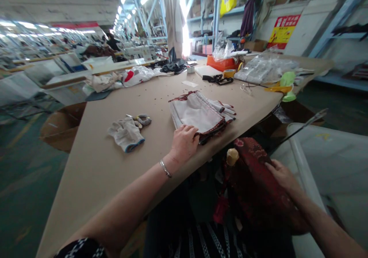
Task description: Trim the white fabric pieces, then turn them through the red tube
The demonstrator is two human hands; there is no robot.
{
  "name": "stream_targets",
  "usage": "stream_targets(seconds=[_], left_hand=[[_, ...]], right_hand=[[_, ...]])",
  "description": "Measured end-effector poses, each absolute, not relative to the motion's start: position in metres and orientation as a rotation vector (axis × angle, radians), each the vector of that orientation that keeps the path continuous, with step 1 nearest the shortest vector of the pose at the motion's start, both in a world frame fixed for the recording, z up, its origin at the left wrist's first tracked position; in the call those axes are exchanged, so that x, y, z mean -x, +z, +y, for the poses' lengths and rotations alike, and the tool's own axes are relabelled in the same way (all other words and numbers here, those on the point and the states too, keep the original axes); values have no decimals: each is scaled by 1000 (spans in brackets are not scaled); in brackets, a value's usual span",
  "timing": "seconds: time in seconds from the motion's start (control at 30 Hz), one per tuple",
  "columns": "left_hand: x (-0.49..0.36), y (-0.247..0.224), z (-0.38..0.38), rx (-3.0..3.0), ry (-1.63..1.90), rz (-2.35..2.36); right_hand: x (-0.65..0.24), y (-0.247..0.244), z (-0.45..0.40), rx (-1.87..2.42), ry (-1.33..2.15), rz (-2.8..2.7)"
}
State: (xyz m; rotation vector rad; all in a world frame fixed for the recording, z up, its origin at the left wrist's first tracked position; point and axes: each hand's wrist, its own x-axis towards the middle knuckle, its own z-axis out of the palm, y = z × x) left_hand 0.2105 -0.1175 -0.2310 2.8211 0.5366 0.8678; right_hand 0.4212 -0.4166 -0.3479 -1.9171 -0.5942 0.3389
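Note:
A stack of white fabric pieces (195,114) with dark red edging lies near the front edge of the table. My left hand (185,141), a bracelet on its wrist, curls its fingers around the stack's near corner. Below the table edge, on the right, my right hand (283,175) grips the edge of a dark red patterned cloth (254,173). That cloth hangs by my lap, partly in shadow. Some of the right fingers are hidden by the hand itself. A tan knob-like end (232,156) shows beside the red cloth.
White work gloves (125,133) and grey-handled scissors (142,120) lie left on the brown table (115,189). Black straps (217,79), yellow tape (229,73), an orange bin (221,62) and clear plastic bags (263,68) sit farther back. A white bin (330,147) stands right.

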Motion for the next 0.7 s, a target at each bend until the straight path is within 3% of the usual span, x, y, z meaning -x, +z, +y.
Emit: stream_targets(seconds=[0.07,0.13,0.3,0.43,0.6,0.7], left_hand=[[-214,-230,-117,-2842,843,526],[-216,-227,-117,-2839,859,507],[-218,-212,-118,-2768,1079,510],[-212,-198,-127,-2733,1152,473],[-187,-196,-135,-2678,1209,402],[-172,-211,-138,-2555,1157,534]], right_hand=[[-421,-373,-416,2045,302,-579],[-420,-369,-406,2103,244,-598],[-388,-259,-327,1878,-266,-1174],[-349,-190,-248,1887,-352,-1698],[-357,-179,-217,2277,-410,-1707],[-362,-179,-241,2254,-339,-1533]])
